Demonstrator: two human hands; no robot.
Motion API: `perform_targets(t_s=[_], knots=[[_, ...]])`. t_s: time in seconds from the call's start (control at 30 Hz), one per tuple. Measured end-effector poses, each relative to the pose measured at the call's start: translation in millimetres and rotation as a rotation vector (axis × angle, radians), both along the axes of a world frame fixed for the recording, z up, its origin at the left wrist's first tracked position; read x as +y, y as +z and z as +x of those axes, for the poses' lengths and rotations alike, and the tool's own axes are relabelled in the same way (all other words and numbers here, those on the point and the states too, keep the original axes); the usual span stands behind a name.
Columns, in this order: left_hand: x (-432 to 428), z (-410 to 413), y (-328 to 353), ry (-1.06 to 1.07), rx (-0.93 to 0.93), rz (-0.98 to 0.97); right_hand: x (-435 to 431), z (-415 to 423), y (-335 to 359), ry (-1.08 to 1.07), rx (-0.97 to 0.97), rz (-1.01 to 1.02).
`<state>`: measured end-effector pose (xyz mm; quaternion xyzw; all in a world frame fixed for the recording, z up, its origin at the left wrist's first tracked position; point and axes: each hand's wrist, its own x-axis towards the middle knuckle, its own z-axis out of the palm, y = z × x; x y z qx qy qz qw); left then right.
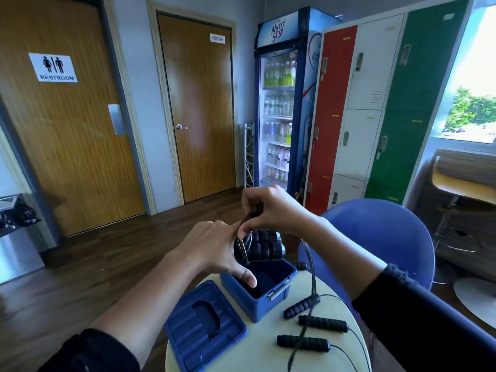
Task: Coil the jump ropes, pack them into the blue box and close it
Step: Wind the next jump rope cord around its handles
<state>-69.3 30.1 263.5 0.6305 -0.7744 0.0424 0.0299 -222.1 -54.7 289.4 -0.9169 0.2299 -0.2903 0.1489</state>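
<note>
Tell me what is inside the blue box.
Only a dark interior shows in the blue box; the left hand hides part of it. The coiled jump rope is held above, not inside.

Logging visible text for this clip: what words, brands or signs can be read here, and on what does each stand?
"RESTROOM": white sign on the left door.
"HOSE REEL": small label on the middle door, slightly blurred.
"Nutri Soy": fridge header.
"Ke...": fridge side, cut off.
Bottle labels and yellow locker tags: too small to read.
</note>
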Motion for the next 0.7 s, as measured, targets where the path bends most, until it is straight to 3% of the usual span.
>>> perform_targets(t_s=[0.1, 0.37, 0.5, 0.7], knots=[[3.7, 1.0, -1.4, -0.026, 0.101, 0.026, -11.3, 5.0, 1.7, -0.054, 0.05, 0.099], [8.0, 4.5, -4.8, 0.002, 0.201, -0.002, -30.1, 4.2, -12.3, 0.187, 0.008, 0.752], [14.5, 4.1, -2.0, 0.053, 0.253, 0.007, -33.7, 5.3, -17.6, 0.179, 0.02, 0.905], [20.2, 5.0, -0.3, -0.051, 0.286, -0.065, -35.9, 14.0, -27.3, 0.189, 0.049, 1.135]])
